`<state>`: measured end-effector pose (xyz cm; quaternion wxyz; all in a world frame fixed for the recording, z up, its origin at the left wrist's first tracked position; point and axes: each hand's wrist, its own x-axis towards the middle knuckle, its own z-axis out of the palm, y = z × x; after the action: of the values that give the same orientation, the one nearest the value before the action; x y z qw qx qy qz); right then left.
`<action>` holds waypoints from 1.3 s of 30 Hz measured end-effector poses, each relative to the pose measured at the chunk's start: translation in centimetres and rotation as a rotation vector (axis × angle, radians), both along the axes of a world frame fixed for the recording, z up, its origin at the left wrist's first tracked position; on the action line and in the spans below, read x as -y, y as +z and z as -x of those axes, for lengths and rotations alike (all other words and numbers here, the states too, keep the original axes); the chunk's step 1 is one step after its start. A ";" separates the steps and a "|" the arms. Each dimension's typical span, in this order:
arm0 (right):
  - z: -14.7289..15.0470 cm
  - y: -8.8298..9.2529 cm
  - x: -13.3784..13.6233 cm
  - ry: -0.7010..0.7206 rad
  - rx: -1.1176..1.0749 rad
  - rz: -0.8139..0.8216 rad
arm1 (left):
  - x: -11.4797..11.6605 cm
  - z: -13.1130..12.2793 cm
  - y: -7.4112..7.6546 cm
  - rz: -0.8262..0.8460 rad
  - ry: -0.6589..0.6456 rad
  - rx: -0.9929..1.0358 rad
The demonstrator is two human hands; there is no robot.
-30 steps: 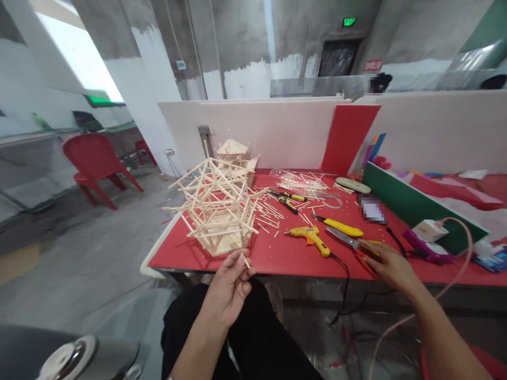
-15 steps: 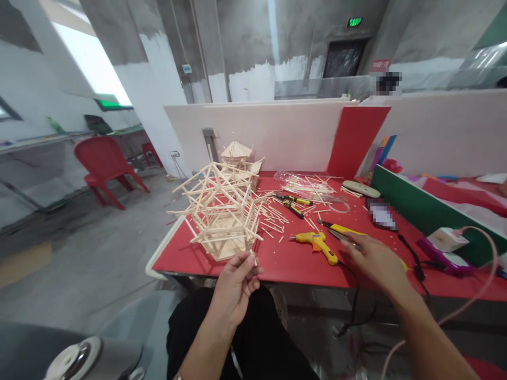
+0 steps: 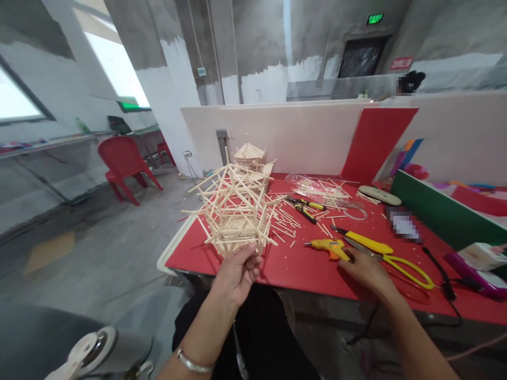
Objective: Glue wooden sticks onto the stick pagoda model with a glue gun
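Observation:
My left hand (image 3: 236,273) is raised at the front edge of the red table (image 3: 301,266), fingers curled in a pinch on a short wooden stick, right below a lattice model built of wooden sticks (image 3: 234,210). My right hand (image 3: 366,269) rests on the table with its fingers closing round the handle of a yellow glue gun (image 3: 328,246). Yellow-handled scissors (image 3: 390,257) lie just to the right of that hand.
Loose sticks (image 3: 285,221) litter the table's middle, with yellow pliers (image 3: 304,206) and a plastic bag of sticks (image 3: 317,186) behind. A smaller stick model (image 3: 250,154) stands by the white partition (image 3: 285,134). A green board (image 3: 443,216) and red chair (image 3: 124,161) flank the area.
My right hand has left the scissors and slid left onto the glue gun's handle. My left hand keeps its stick and sits closer under the lattice model. The view has shifted left.

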<state>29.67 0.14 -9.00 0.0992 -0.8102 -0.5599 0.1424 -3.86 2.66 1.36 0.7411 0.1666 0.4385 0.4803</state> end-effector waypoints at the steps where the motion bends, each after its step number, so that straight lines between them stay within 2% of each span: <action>1: 0.0 -0.1 0.0 -0.005 -0.006 -0.002 | -0.3 -0.1 -0.1 0.027 0.010 0.013; 6: -0.2 -0.7 0.0 -0.002 -0.023 -0.043 | -0.9 -0.8 -0.3 0.115 0.066 0.069; 17: -0.2 -0.5 0.2 -0.001 -0.016 -0.025 | -1.4 -1.6 -0.2 0.187 0.024 0.126; 25: -0.4 -0.3 0.0 -0.023 -0.058 -0.003 | -1.7 -1.6 -0.3 0.189 0.011 0.111; 31: -1.1 -0.9 -0.1 -0.075 -0.134 0.019 | -1.7 -1.4 -0.5 0.175 -0.026 0.109; 35: -1.4 -1.5 0.0 -0.076 -0.223 -0.078 | -1.7 -1.3 -0.5 0.172 -0.035 0.102; 39: -0.8 -1.6 0.6 -0.098 -0.418 -0.232 | -1.7 -1.3 -0.4 0.179 -0.034 0.097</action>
<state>30.47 -0.51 -10.63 0.3120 -0.7726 -0.4998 0.2366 -2.54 4.39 0.96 0.7814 0.0838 0.4405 0.4340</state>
